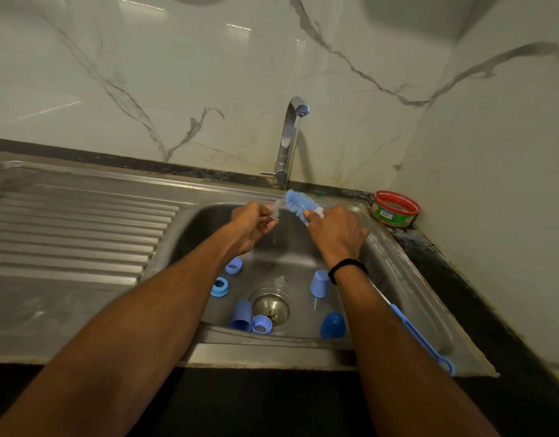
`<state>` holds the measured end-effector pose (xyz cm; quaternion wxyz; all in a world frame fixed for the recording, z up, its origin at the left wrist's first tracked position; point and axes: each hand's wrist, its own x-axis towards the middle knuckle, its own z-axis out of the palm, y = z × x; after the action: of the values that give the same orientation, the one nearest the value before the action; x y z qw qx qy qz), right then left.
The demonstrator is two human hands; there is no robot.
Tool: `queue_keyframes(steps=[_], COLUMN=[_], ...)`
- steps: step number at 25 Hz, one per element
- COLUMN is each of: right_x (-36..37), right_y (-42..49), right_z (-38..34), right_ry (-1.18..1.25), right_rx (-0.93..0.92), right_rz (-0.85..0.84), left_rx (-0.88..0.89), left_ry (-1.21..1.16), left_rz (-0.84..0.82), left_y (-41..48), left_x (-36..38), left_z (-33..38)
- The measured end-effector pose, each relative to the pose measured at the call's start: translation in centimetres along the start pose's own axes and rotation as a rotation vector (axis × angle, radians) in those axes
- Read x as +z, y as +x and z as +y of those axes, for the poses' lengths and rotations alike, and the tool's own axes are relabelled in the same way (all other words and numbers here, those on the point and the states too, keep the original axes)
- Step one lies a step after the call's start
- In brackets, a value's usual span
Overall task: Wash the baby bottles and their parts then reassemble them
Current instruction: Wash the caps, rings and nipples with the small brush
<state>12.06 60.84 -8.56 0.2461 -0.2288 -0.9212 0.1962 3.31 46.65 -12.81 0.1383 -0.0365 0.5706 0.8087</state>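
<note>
My left hand (251,227) pinches a small clear teat (276,209) under the thin stream from the tap (289,143). My right hand (336,234) grips a blue bottle brush (300,203), whose bristle head touches the teat; its long blue handle (420,337) runs back along my right forearm. In the steel sink (394,275) lie blue parts: a screw ring (220,287), another ring (234,265), a cap (319,282), a dark blue dome cap (332,324), a bottle on its side (241,315) with a ring (261,324), and a clear teat (279,282) by the drain (270,305).
A ribbed steel draining board (70,238) lies left of the sink. A red and green round tub (394,209) sits on the dark counter in the back right corner. Marble-patterned walls close off the back and right.
</note>
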Motion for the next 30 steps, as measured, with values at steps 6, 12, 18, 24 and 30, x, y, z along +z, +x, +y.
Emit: queue_keyframes(steps=[6,12,18,24,30], right_x=[0.4,0.7,0.8,0.8,0.5], right_y=[0.1,0.2,0.0,0.2,-0.3], right_z=[-0.1,0.0,-0.6,-0.5,-0.9], right_ry=[0.011,-0.006,0.002,0.014,0.016], right_rx=[-0.026,-0.031,-0.074,-0.013,0.036], right_rz=[-0.033,-0.028,-0.067,-0.067,0.013], left_rx=[0.025,0.062,0.215,0.292,0.394], left_ry=[-0.070,-0.052,0.185,0.245,0.335], left_rz=[0.002,0.061,0.207,0.159,0.131], left_y=[-0.8,-0.4,-0.2,-0.5,-1.5], left_x=[1.7,1.2,1.4,2.3,3.9], left_z=[0.4,0.1,-0.5,-0.3,-0.9])
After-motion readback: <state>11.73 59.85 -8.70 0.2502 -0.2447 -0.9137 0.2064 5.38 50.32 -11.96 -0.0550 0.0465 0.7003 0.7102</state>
